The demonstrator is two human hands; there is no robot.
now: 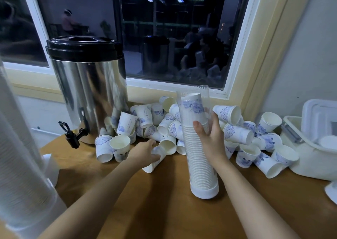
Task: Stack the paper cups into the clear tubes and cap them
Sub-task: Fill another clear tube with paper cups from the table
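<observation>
While the right hand [211,138] wraps its grip round the clear tube [200,169], which stands upright on the desk [164,206] on its white base cap [205,192] and is nearly full of nested cups, the left hand [144,153] curls its grip round a tipped cup [152,164] at the front of the cup pile [237,133]; that part is blurred. Risks: the tall tube topples if the right grip loosens, the left forearm sweeps loose cups off the desk, or a crooked cup jams near the rim.
</observation>
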